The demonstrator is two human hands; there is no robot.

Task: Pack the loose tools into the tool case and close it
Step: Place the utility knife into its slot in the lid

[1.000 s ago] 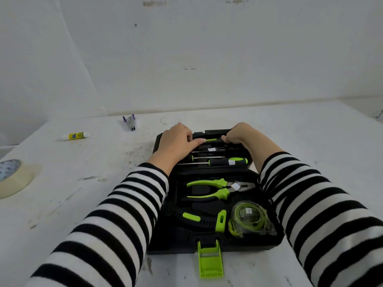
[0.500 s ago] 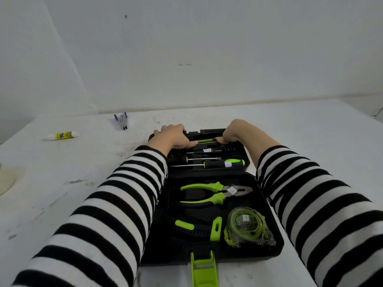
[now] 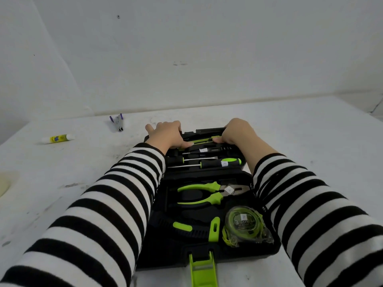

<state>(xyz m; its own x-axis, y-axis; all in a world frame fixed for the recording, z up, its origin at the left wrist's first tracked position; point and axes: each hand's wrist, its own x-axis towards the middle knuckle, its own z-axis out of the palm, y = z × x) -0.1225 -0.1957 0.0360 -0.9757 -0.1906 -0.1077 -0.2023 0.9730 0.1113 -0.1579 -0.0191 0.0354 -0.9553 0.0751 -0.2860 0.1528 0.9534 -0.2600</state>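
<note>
A black tool case [image 3: 209, 256] lies open and flat on the white table, its green latch [image 3: 203, 270] hanging over the near edge. The near half holds green-handled pliers [image 3: 204, 192], a black and green tool [image 3: 186, 227] and a green tape measure [image 3: 244, 224]. In the far half lie screwdrivers [image 3: 219, 163] with black and green handles. My left hand [image 3: 169, 134] grips the far edge of the far half at its left corner. My right hand [image 3: 238, 132] grips the same edge at the right, thumb on the inside.
A glue stick [image 3: 58, 139] lies at the far left of the table, and a small purple and metal stapler [image 3: 118, 121] sits behind the case to the left. A roll of tape [image 3: 4, 184] shows at the left border. A white wall rises behind.
Both hands slid from the tools out to the far rim of the case and closed on it. The camera moved nearer and lower over the case.
</note>
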